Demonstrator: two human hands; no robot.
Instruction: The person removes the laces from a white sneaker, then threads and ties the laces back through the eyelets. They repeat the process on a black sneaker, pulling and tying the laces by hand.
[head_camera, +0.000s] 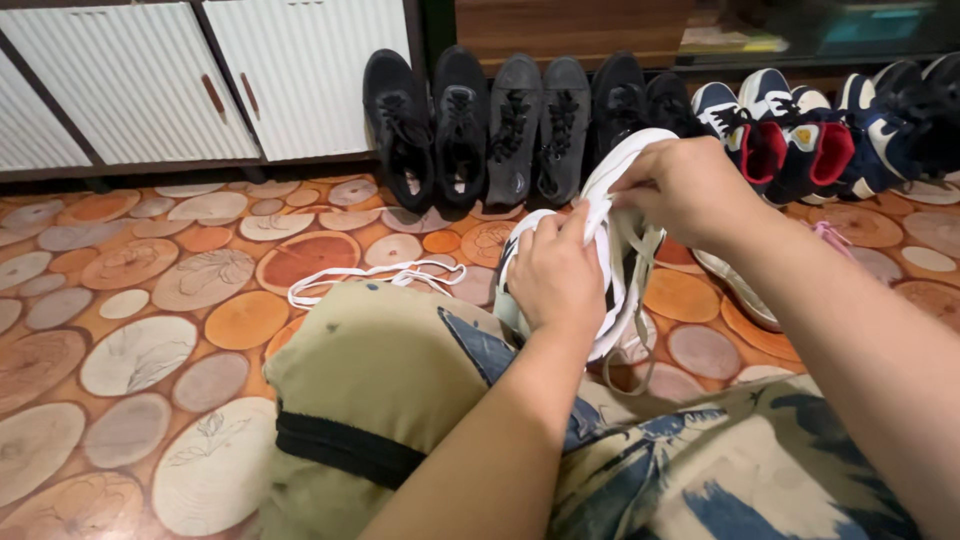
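Gripping the white sneaker (610, 190), your left hand (556, 280) clasps its side while your right hand (690, 190) pinches its lace (640, 250); open floor (130, 300) lies left, a shoe row (520, 125) ahead.

The floor (120, 300) on the left is open to reach across, but a row of shoes (520, 125) blocks the way ahead.

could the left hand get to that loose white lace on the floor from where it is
Probably yes. The loose white lace lies on bare floor just left of the left hand, nothing between them, but that hand now grips the white shoe.
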